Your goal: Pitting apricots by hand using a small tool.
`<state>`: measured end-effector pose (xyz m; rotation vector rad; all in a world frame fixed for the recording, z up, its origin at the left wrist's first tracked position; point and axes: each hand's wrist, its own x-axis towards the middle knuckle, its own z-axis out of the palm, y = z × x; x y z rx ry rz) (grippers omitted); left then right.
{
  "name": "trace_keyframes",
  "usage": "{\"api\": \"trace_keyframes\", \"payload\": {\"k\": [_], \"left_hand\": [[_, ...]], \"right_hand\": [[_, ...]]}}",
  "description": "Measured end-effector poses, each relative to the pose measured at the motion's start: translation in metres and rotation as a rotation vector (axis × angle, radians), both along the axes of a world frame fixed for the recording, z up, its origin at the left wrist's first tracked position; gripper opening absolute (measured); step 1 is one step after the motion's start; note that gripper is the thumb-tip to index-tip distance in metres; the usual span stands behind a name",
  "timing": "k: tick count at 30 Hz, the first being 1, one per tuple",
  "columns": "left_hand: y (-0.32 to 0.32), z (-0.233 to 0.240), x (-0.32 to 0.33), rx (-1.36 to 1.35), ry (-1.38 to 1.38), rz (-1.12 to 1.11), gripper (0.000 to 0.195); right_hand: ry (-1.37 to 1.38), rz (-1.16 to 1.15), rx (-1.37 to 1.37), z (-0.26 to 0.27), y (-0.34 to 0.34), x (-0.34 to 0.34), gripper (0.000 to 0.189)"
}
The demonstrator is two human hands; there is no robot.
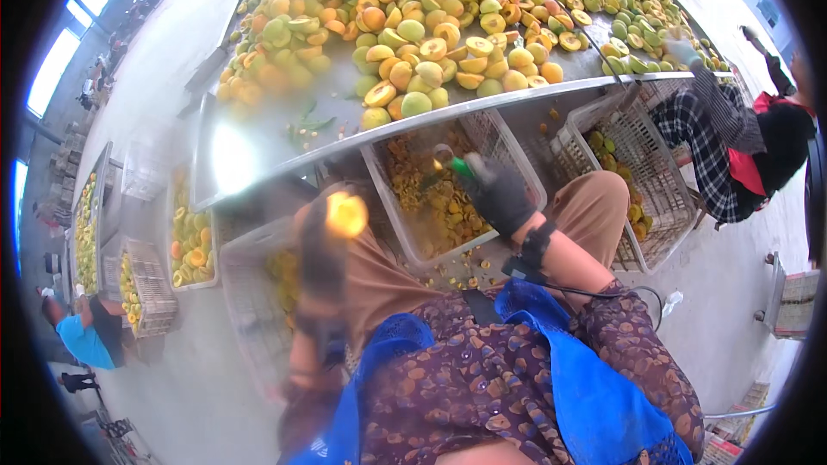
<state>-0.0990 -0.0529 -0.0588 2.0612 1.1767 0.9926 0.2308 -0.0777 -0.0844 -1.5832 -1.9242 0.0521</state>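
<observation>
My left hand, in a dark glove and blurred, holds a cut yellow fruit half above my lap. My right hand, also dark-gloved, is closed around a green-handled tool with a small metal loop at its end. Below the tool stands a plastic crate with stones and small fruit pieces in it. Halved peaches or apricots lie heaped on the metal table in front of me. A pale crate with fruit halves is beside my left hand, partly hidden by it.
At the right a co-worker sits at the same table, a gloved hand near the fruit, beside a crate of fruit. More fruit crates stand at the left, where another person works. A cable runs from my right wrist.
</observation>
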Motion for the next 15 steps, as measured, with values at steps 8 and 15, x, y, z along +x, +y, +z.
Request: {"api": "trace_keyframes", "payload": {"k": [8, 15], "left_hand": [[0.105, 0.006, -0.172, 0.329, 0.757, 0.246, 0.025], [0.384, -0.059, -0.19, 0.204, 0.636, 0.575, 0.049]], "right_hand": [[-0.479, 0.192, -0.839, -0.101, -0.02, 0.042, 0.02], [-0.437, 0.412, -0.876, -0.129, 0.014, 0.02, 0.02]]}}
